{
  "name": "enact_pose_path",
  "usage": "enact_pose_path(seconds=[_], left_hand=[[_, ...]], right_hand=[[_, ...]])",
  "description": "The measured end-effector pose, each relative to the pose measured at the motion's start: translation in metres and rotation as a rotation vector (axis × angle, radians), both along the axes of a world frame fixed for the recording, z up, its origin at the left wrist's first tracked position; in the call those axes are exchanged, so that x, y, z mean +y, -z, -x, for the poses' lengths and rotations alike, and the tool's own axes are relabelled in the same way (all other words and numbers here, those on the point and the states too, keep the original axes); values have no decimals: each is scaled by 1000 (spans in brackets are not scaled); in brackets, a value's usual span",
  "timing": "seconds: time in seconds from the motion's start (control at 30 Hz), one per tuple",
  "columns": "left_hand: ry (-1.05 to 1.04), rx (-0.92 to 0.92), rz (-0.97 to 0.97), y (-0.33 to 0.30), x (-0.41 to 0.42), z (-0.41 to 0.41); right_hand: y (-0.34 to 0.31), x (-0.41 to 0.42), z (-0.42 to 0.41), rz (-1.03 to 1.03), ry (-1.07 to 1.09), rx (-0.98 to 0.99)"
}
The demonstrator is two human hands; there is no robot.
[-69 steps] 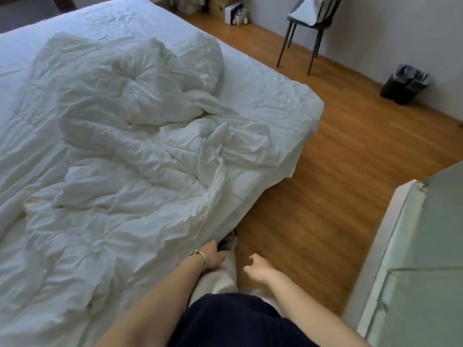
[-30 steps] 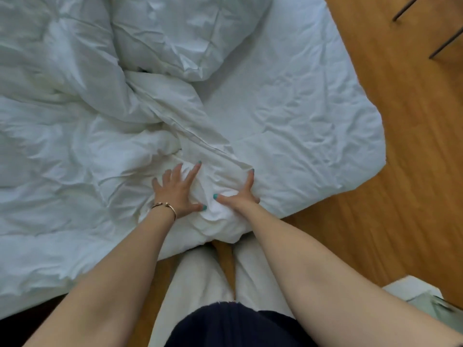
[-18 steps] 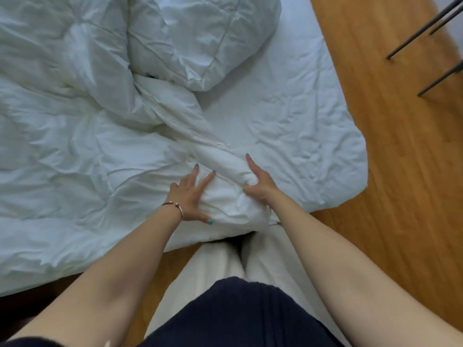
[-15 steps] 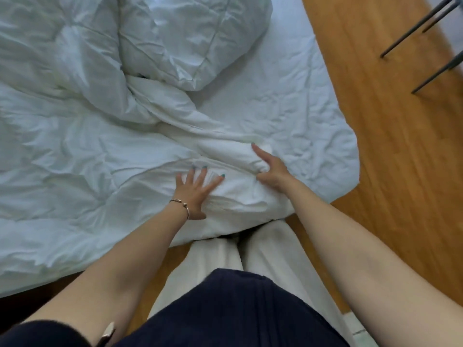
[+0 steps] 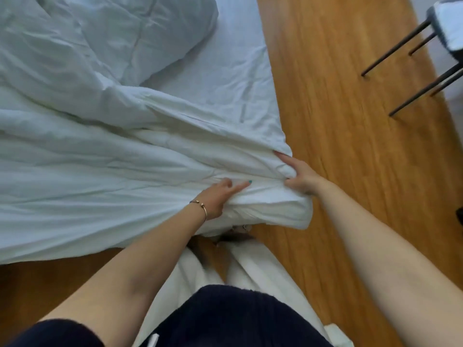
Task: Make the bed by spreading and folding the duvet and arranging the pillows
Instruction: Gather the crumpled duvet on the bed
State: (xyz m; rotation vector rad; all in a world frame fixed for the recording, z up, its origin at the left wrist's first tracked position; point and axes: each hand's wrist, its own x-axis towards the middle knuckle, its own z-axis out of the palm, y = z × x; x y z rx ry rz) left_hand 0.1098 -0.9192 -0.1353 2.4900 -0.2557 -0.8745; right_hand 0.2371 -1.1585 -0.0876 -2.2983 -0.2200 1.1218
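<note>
Both hands slid right since a moment ago, toward the bed's corner | right hand (image 5: 302,180) pinched on duvet (image 5: 105,156) corner at the edge, left hand (image 5: 220,195) clamped on the bunched fold beside it | risk: soft crumpled cotton slips free, or drags the wrinkled sheet (image 5: 225,78) off | no pillows visible

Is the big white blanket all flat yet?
No. The duvet is bunched and wrinkled, and both hands grip its corner.
</note>
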Motion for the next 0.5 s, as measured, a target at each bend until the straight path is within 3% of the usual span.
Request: enact_pose_path(seconds=[0.13,0.27,0.33,0.43,0.5], left_hand=[[-131,102,108,9,-71,-14],[-183,268,62,21,-80,2],[-241,332,75,24,-80,10],[-446,328,126,29,-86,22],[-556,283,125,32,-94,30]], right_hand=[[8,-60,-14,19,24,25],[36,-55,4,43,24,34],[43,-55,10,165,-23,-3],[40,-58,17,362,-36,-4],[37,-63,25,353,77,32]])
